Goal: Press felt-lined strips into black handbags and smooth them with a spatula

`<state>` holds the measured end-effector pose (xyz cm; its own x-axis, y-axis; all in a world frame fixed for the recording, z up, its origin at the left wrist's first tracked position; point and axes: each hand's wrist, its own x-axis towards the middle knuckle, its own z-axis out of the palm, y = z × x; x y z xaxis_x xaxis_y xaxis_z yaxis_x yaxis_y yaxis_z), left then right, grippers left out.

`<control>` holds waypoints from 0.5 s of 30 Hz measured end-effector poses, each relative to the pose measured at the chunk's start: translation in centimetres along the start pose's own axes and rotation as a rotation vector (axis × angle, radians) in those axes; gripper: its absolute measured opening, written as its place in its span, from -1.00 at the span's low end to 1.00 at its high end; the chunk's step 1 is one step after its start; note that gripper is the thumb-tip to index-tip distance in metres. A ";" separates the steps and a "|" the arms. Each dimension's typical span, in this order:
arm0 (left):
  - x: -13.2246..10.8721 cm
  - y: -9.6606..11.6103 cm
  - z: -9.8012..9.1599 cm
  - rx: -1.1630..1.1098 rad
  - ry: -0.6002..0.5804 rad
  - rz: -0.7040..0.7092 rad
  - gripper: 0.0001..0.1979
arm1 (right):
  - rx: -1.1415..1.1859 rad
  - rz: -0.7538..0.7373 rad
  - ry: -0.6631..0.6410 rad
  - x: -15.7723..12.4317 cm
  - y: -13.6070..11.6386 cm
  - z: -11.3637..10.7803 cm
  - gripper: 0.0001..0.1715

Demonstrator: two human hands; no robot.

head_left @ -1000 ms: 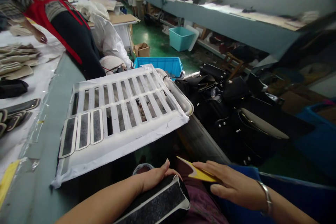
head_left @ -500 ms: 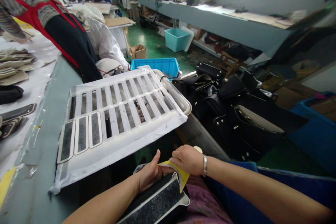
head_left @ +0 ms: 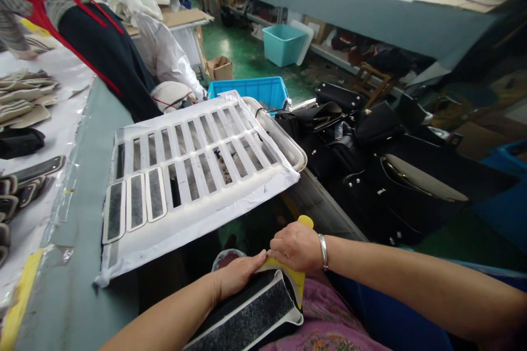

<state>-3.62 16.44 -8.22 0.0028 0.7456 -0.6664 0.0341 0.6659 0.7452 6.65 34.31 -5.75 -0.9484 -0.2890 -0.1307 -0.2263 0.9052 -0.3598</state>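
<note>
My left hand rests with closed fingers on top of a black bag part that lies on my lap; a grey hook-and-loop strip edged in white runs along the part. My right hand is closed around a yellow plastic scraper and presses it against the part's upper end, right beside my left fingertips. A silver bracelet sits on my right wrist. Just ahead lies a white slotted sheet, with three grey strips still in its left slots.
A metal tray sits under the white sheet at the grey table's edge. Black bags are piled to the right, a blue bin behind. A person in a red apron stands at the far left. Flat pieces cover the white bench.
My right hand has brought the yellow scraper from the right over to the end of the black part, closing around it. My left hand stays on the part.
</note>
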 end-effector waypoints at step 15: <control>0.1 0.1 -0.5 0.188 -0.056 0.213 -0.42 | 0.058 0.121 0.005 -1.1 -1.2 0.9 -0.52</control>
<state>-4.10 16.62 -8.21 0.0849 0.8622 -0.4995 0.2114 0.4743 0.8546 8.17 33.25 -6.04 -0.9690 -0.1775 -0.1717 -0.0974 0.9135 -0.3949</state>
